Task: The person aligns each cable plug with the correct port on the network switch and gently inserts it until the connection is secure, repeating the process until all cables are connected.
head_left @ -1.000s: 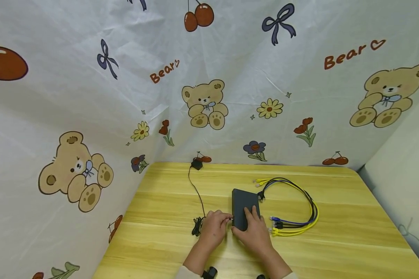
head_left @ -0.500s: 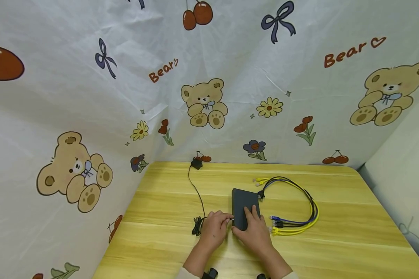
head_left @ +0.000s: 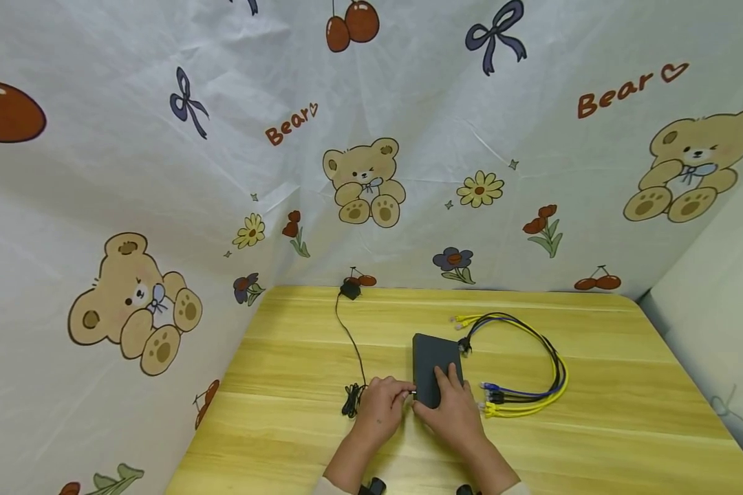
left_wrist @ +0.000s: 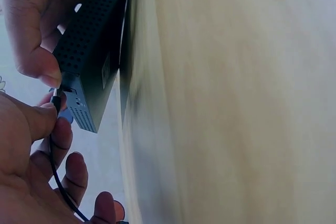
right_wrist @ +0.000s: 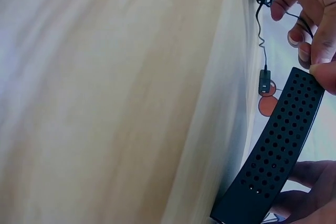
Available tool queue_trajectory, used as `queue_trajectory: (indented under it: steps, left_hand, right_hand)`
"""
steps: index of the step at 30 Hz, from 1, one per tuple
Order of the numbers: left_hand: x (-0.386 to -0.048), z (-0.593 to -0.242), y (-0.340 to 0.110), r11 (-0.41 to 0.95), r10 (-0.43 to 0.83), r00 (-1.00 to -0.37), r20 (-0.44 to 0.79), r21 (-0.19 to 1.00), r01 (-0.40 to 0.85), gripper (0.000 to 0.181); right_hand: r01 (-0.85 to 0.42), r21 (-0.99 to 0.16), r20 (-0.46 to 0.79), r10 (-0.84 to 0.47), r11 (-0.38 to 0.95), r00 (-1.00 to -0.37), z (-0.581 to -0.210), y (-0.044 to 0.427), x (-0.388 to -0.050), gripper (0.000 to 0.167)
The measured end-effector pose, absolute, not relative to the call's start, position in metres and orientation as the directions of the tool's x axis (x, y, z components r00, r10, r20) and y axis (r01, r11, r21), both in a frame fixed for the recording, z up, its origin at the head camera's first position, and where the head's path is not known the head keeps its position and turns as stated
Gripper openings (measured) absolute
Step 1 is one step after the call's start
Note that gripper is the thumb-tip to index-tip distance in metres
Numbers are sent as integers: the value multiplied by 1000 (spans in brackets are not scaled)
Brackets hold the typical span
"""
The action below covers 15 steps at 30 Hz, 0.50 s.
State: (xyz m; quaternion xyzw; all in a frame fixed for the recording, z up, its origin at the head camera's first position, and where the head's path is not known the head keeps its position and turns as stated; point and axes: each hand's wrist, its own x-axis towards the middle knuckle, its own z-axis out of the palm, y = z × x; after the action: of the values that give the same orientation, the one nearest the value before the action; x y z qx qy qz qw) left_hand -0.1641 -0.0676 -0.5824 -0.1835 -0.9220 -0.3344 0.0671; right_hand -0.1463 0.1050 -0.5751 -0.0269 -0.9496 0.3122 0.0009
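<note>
Almost nothing has moved since the earlier frame: the head view shifts slightly, while both hands and the black box point(head_left: 432, 357) keep the same arrangement. The left hand point(head_left: 378, 409) is at the box's left end, its fingers pinching a thin plug point(left_wrist: 55, 100) narrowly against the socket there; whether it is fully seated, I cannot tell. The right hand point(head_left: 455, 416) grips the box, thumb at the near left corner, other fingers over the top and right side. The box seems tipped, its socket end raised.

Joining this plug looks like the step in hand. Left of the box lies the cord's tied bundle point(head_left: 351, 401); beyond it, far left, the power adapter point(head_left: 350, 289) sits unconnected. Right of the box, the network cables point(head_left: 556, 364) curve with their ends free, so they look untouched.

The wood-grain tabletop point(head_left: 625, 371) spreads around the box, and bear-printed cloth point(head_left: 427, 103) hangs behind it
</note>
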Motion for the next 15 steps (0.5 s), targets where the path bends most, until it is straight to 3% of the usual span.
queue_trajectory:
  steps: [15]
  left_hand:
    - [-165, -584, -69, 739, 290, -927, 238, 560, 375, 19]
  right_hand:
    - [53, -598, -19, 53, 799, -998, -572, 106, -147, 90]
